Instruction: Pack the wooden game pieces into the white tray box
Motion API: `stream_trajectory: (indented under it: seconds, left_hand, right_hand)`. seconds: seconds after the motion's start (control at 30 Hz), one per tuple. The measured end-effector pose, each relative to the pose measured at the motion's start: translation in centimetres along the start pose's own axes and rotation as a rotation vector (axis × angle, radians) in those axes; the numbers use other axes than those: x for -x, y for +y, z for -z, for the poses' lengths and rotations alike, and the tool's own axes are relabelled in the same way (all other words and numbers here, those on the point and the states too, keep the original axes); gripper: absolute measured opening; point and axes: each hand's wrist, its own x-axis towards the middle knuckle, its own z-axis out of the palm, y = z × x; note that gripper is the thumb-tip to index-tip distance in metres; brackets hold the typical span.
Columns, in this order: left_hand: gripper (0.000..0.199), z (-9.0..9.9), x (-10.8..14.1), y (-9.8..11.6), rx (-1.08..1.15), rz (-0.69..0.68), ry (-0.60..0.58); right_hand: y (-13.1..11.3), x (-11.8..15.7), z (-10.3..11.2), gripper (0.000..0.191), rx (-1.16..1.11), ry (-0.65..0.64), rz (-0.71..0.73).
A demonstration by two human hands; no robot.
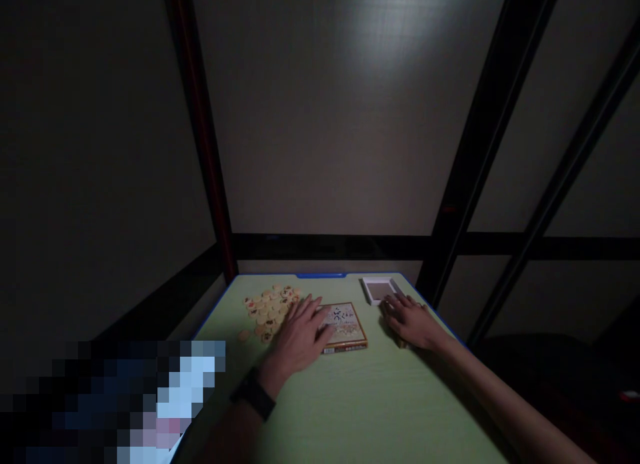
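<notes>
My left hand [303, 331] lies palm down with its fingers spread, between a heap of Chinese chess pieces [273, 309] and a flat game box [345, 324]. Its thumb side overlaps the box's left edge, and its fingertips are beside the pieces. The round, pale pieces bear red or dark characters; some show blank faces. Dark writing covers the box's light top. My right hand [410, 323] is palm down, fingers apart, at the near corner of a shallow white tray [367, 292]. A small brownish thing [403, 345] peeks out under it, mostly hidden.
The pale green table [340, 397] has a blue rim and narrows toward a grey panelled wall [330, 131] with dark frames. A pixelated patch [175, 391] covers the lower left. Dark shapes lie in shadow to the right of the table.
</notes>
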Motion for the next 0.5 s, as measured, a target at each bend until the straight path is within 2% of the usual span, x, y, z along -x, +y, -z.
stream_trajectory:
  seconds: [0.13, 0.27, 0.4, 0.5]
  left_hand:
    - [0.059, -0.5, 0.3, 1.7, 0.056, -0.050, -0.084]
    - [0.063, -0.7, 0.6, 1.9, 0.072, -0.075, -0.119]
    - [0.063, -0.5, 0.9, 1.8, 0.077, -0.120, -0.103]
    - [0.062, 0.0, 1.2, 1.8, 0.100, -0.117, -0.096]
  right_hand:
    - [-1.2, -0.7, 0.6, 0.046, -0.014, 0.009, 0.133]
    - [-2.7, -1.6, 1.2, 0.040, -0.013, 0.040, 0.220]
    - [-3.6, -3.6, 1.9, 0.035, 0.020, 0.001, 0.233]
    - [-3.2, -5.5, 2.1, 0.030, 0.047, -0.030, 0.234]
